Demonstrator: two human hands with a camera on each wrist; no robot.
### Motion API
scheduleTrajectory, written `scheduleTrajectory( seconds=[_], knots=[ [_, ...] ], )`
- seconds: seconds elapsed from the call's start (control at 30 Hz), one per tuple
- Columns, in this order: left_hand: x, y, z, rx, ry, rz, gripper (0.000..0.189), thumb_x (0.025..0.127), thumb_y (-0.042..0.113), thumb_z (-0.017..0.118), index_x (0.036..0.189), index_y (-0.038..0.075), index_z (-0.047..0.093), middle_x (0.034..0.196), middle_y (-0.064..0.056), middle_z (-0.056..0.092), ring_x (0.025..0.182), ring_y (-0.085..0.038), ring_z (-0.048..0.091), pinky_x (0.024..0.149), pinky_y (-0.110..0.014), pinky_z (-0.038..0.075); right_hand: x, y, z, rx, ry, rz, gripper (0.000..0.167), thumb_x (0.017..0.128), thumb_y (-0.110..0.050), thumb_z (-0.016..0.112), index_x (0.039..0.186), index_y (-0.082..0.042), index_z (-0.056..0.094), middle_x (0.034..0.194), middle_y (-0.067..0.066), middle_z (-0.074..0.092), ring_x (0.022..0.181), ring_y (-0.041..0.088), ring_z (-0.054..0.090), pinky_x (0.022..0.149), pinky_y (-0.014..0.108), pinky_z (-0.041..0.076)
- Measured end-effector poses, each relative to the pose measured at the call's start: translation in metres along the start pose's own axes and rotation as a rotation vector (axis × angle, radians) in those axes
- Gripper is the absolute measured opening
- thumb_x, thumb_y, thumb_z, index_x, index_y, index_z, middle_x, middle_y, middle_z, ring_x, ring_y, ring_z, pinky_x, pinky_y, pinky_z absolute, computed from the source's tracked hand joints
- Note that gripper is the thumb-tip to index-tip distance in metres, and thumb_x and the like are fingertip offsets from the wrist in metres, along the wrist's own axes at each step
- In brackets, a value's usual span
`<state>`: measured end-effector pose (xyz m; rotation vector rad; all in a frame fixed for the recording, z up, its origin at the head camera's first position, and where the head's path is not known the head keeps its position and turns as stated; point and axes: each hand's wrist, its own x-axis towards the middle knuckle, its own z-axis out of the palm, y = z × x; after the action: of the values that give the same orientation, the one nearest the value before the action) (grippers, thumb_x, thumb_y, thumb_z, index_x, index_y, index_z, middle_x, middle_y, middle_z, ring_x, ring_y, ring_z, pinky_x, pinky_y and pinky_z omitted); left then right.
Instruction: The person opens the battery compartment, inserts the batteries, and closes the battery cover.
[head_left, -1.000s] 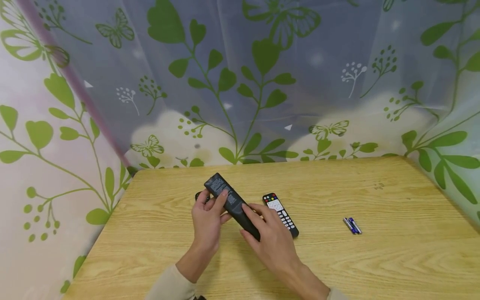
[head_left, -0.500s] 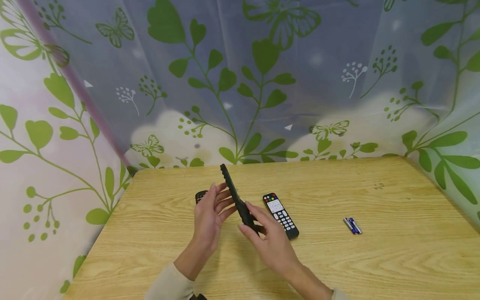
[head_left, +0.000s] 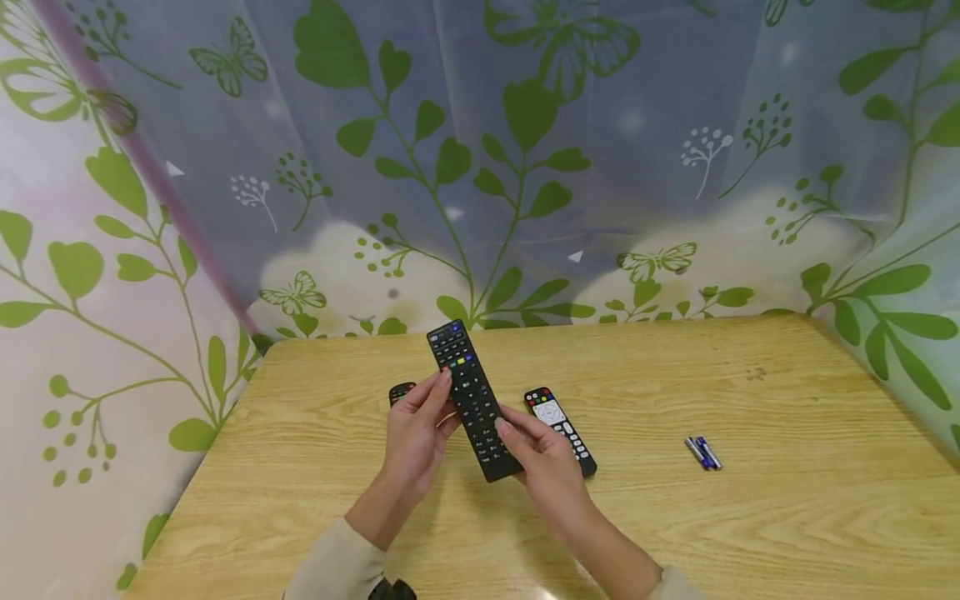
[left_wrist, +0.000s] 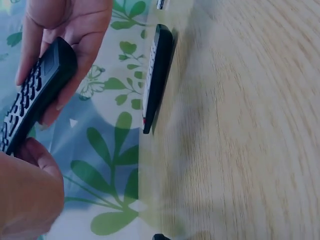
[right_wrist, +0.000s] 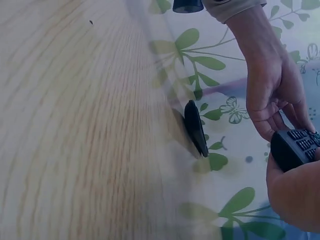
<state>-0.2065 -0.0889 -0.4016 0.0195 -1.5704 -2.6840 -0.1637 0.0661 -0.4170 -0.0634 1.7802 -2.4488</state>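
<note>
Both hands hold a long black remote control (head_left: 471,400) above the table, its button side facing up toward the head camera. My left hand (head_left: 414,429) grips the remote's left edge, thumb on the face near the coloured buttons. Lower down, my right hand (head_left: 551,467) pinches the other edge, with its thumb over the lower buttons. In the left wrist view the held remote (left_wrist: 37,92) slants between the hands. The right wrist view shows only its near end (right_wrist: 292,149).
A second remote (head_left: 562,429) with white buttons lies on the wooden table (head_left: 750,533) behind the right hand. Another dark remote (head_left: 401,390) is mostly hidden behind the left hand. Several blue-and-silver batteries (head_left: 703,452) lie to the right. A patterned cloth (head_left: 480,167) hangs behind the table.
The remote in the hands has turned over, from its labelled back, through edge-on, to its buttons. The left fingers, straighter half a second ago, grip it again. Items on the table have stayed put.
</note>
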Motion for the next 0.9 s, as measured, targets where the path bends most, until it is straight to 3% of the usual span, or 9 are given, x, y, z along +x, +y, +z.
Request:
scheduleTrajectory(
  seconds=[0.17,0.33,0.6,0.7,0.9],
  knots=[
    [0.006,-0.004,-0.003,0.099,0.028,-0.014,0.031,0.098,0.018,0.056,0.121,-0.004,0.060,0.099,-0.009,0.066,0.081,-0.016,0.064,0.073,-0.028,0.056,0.008,0.008,0.002,0.155,0.055,0.044,0.043,0.097,-0.018,0.058,0.133,0.005,0.050,0.122,0.016,0.059,0.103,0.019,0.060,0.085,0.034,0.053],
    [0.011,-0.009,-0.007,0.203,0.049,-0.023,0.029,0.099,0.010,0.052,0.124,-0.004,0.057,0.103,-0.012,0.066,0.084,-0.015,0.064,0.076,-0.028,0.056,0.018,0.017,0.006,0.221,0.104,0.055,0.044,0.098,-0.020,0.057,0.132,0.007,0.049,0.120,0.014,0.058,0.102,0.017,0.058,0.084,0.031,0.052],
    [0.016,-0.019,-0.015,0.316,0.128,-0.027,0.031,0.099,0.005,0.050,0.128,-0.006,0.054,0.113,-0.022,0.064,0.084,-0.015,0.066,0.073,-0.028,0.056,0.036,0.037,0.022,0.348,0.198,0.095,0.027,0.098,-0.013,0.055,0.119,0.005,0.055,0.107,0.011,0.063,0.094,0.016,0.062,0.076,0.028,0.054],
    [0.018,-0.023,-0.018,0.350,0.145,-0.048,0.032,0.100,0.005,0.049,0.130,-0.006,0.053,0.116,-0.024,0.062,0.088,-0.016,0.065,0.077,-0.030,0.056,0.039,0.043,0.025,0.274,0.258,0.094,0.029,0.097,-0.014,0.057,0.117,0.007,0.058,0.107,0.012,0.064,0.093,0.014,0.062,0.075,0.026,0.053],
    [0.025,-0.030,-0.017,0.412,0.194,-0.100,0.033,0.100,0.005,0.049,0.130,-0.005,0.053,0.118,-0.022,0.061,0.096,-0.019,0.064,0.082,-0.033,0.054,0.047,0.049,0.021,-0.058,0.377,0.068,0.029,0.092,-0.021,0.065,0.110,0.000,0.069,0.110,0.011,0.067,0.099,0.018,0.059,0.080,0.026,0.049]
  ],
)
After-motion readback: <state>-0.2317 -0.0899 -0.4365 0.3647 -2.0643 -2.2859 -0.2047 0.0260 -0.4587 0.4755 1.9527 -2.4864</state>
